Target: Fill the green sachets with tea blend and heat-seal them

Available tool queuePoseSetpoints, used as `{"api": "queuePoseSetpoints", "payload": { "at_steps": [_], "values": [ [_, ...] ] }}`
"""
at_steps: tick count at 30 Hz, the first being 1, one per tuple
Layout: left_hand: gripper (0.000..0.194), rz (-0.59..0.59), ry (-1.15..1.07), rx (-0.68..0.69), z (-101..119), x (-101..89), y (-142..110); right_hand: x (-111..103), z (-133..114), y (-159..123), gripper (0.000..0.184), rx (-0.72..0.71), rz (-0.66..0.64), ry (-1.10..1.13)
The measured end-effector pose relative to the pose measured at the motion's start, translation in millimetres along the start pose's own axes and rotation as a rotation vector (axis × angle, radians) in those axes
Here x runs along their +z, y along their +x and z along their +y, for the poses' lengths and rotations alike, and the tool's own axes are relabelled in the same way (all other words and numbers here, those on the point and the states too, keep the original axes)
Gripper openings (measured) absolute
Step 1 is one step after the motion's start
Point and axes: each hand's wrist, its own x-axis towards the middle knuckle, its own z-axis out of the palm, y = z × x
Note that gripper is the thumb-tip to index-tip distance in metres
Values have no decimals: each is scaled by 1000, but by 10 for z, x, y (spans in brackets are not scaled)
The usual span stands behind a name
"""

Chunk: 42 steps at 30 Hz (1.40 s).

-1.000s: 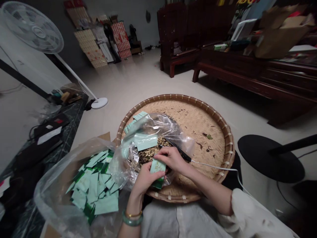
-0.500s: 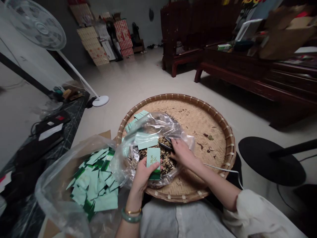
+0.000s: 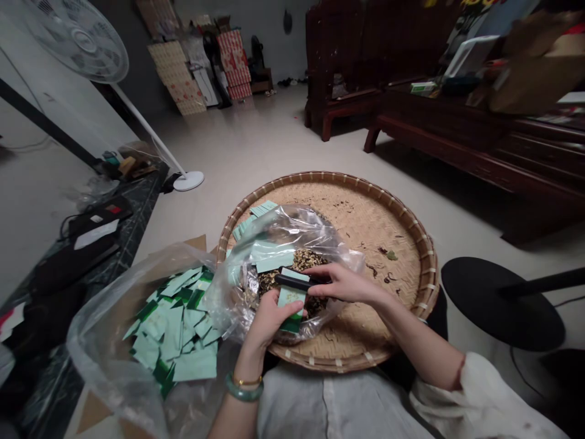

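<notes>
In my left hand (image 3: 269,316) I grip a pale green tea packet (image 3: 291,296) with a darker green lower end, thumb across its front. My right hand (image 3: 342,283) is closed around a black handheld bag sealer (image 3: 292,281), which lies across the packet near its top. Both are over an opened clear plastic bag (image 3: 301,221) that holds a dark and yellowish dried tea mix (image 3: 307,260). Another pale green packet (image 3: 273,257) rests on the mix. The bag sits on a round woven bamboo tray (image 3: 365,238).
Left of the tray, a big plastic-lined box holds a heap of green packets (image 3: 171,332). More packets (image 3: 262,209) line the tray's far left edge. Loose leaf bits lie on its right side. A white fan (image 3: 188,180), a black round base (image 3: 493,305) and dark wooden furniture (image 3: 439,134) surround it.
My right hand has lifted the sealer out of the tea mix and brought it left across the top of the packet. The left hand still holds the packet, shifted slightly right.
</notes>
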Motion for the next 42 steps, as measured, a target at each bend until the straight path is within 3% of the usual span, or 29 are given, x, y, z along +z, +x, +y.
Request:
{"api": "queuePoseSetpoints", "payload": {
  "at_steps": [6, 21, 25, 33, 38, 42],
  "values": [
    [42, -11, -4, 1, 11, -17, -19, 7, 6, 21, 37, -78, 36, -217],
    [46, -39, -32, 8, 11, -39, -23, 25, 35, -4, 29, -99, 69, -229],
    [50, -26, -100, 8, -20, -42, -14, 16, 48, 6, 28, -44, 87, -151],
    [48, 22, -94, 72, -47, -30, 9, 54, 72, 18, 36, 190, -20, 203],
    [46, 84, -75, 126, -97, -64, 53, 7, 45, -18, 42, 197, 31, 244],
    [43, 158, 5, 194, -137, -121, 86, -24, 25, -41, 44, 228, 75, 134]
  ]
}}
